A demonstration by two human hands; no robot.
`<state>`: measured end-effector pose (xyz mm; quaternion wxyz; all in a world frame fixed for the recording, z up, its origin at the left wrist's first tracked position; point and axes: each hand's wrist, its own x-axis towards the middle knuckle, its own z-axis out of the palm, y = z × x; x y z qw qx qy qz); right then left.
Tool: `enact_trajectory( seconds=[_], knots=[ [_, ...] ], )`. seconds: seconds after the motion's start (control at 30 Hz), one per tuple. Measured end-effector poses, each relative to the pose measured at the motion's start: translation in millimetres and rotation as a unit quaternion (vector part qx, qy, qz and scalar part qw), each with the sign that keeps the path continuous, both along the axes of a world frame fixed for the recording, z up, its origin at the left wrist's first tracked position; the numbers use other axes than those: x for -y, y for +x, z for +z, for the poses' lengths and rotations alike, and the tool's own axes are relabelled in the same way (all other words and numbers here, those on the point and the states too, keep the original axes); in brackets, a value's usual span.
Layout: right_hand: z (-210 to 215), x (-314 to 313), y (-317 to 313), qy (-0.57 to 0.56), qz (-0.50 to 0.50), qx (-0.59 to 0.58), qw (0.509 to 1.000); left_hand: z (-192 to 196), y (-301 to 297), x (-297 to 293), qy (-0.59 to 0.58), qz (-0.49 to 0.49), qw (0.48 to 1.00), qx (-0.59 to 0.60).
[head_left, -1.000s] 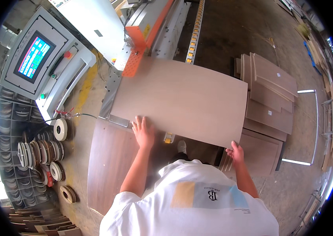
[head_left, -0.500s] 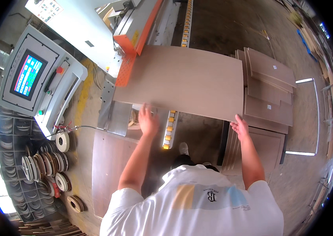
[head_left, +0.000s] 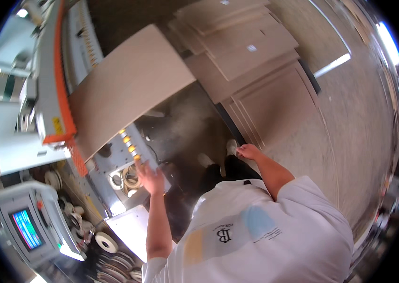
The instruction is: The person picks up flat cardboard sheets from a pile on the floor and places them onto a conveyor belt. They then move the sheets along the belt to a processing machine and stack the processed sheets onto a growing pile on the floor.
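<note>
A flat brown panel [head_left: 133, 85] lies across the machine bed, its far-left edge along the orange guard [head_left: 61, 80]. My left hand [head_left: 151, 178] is off the panel with fingers apart, holding nothing, beside a short row of yellow rollers [head_left: 129, 145]. Low in front of my body, near my shoe, my right hand [head_left: 249, 151] has its fingers drawn together, and nothing shows in them. The closest thing to it is the stack of brown panels [head_left: 270, 106], which it does not touch.
To the left stands a control console [head_left: 27, 228] with a lit screen. Rolls of edging tape [head_left: 106, 242] lie below it. Coiled strip [head_left: 130, 179] sits in an opening of the machine table. A white-framed outline [head_left: 334, 64] is on the floor at far right.
My right hand has let go of the panel's near corner and dropped toward my body. My left hand stays open. The view has turned right, so the machine now appears farther left.
</note>
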<state>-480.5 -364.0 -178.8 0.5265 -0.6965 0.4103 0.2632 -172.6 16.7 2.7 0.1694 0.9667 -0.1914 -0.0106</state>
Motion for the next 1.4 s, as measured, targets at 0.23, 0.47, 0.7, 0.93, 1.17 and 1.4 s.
enact_trajectory(
  seconds=[0.23,0.47,0.7,0.93,1.17,1.4],
  knots=[
    [-73.8,0.7,-147.8,-0.025,-0.201,0.024,0.979,0.8,-67.1,40.3,0.064,-0.209,0.976,-0.027],
    [-128.7,35.9,-175.9,-0.049,-0.417,-0.103,0.902,-35.3,-163.4,74.2,0.165,-0.297,0.83,-0.441],
    [-218.0,92.7,-179.4,-0.169,-0.471,-0.159,0.851,-46.8,-193.2,80.2,0.163,-0.134,0.807,-0.551],
    [-250.4,107.2,-170.7,-0.112,-0.634,-0.134,0.754,-66.6,-181.5,40.4,0.181,-0.109,0.823,-0.528],
    [-241.6,95.1,-202.6,-0.03,-0.689,-0.055,0.722,-67.8,-213.4,90.7,0.143,-0.078,0.817,-0.553],
    [-193.3,83.8,-221.1,0.146,-0.709,-0.02,0.69,-59.0,-193.8,120.5,0.105,-0.103,0.804,-0.577]
  ],
)
